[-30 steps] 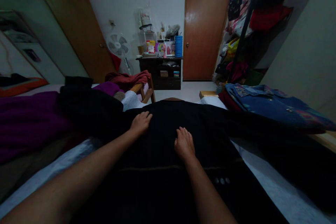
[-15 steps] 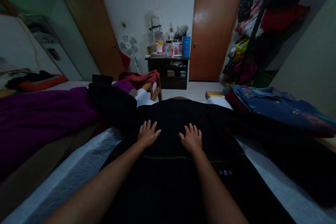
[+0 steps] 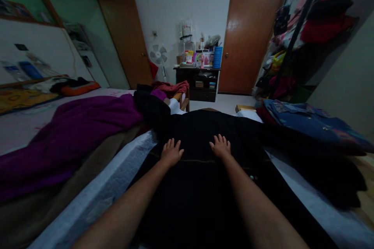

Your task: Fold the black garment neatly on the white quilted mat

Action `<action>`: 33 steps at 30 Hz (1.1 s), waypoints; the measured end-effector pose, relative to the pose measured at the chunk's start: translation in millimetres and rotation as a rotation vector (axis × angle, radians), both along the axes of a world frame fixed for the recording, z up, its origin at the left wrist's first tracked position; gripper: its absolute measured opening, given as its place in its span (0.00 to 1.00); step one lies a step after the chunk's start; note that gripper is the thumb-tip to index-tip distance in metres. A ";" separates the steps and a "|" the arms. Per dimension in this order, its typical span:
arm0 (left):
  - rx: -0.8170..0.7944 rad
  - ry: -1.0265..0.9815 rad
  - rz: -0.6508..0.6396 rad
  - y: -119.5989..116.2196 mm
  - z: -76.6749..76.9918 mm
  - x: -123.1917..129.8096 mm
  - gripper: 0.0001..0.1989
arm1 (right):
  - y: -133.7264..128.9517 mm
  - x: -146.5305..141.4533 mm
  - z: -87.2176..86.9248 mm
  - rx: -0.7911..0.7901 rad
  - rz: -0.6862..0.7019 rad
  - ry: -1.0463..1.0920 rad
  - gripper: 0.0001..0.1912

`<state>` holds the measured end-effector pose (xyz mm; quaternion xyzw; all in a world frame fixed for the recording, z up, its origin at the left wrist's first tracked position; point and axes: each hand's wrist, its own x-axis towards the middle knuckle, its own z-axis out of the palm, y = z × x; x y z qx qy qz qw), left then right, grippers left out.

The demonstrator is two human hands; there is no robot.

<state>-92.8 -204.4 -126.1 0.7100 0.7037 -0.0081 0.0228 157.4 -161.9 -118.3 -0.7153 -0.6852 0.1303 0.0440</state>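
A black coat [image 3: 198, 194] lies spread out in front of me, its collar end pointing away and one sleeve stretched to the right. A thin tan seam line crosses it, and a few pale buttons show on the right side. My left hand [image 3: 172, 151] rests palm down on the upper part of the coat, fingers spread. Level with it, my right hand [image 3: 220, 146] also lies flat on the cloth, its fingers apart. Neither hand grips anything.
White bedding [image 3: 117, 186] shows beneath the coat. At left lies a purple garment [image 3: 96, 118] over a brown one. A folded denim jacket [image 3: 309, 122] tops a pile at right. Beyond stand a dark cabinet [image 3: 194, 95], a white fan [image 3: 158, 54] and a wooden door [image 3: 253, 42].
The view has turned a little to the left and tilted, showing more of the bed there. Both hands have slid slightly toward me along the coat, nearer the seam line.
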 end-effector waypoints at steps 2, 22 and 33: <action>0.048 -0.020 -0.063 -13.6 0.5 10.7 0.28 | -9.1 -2.4 5.1 -0.031 0.028 0.004 0.32; 0.111 -0.125 -0.320 -102.7 6.2 50.5 0.25 | -150.5 12.4 0.9 0.113 0.246 -0.061 0.29; 0.077 -0.153 -0.404 -123.0 -5.3 73.9 0.28 | -182.2 19.8 2.1 0.118 0.315 -0.058 0.29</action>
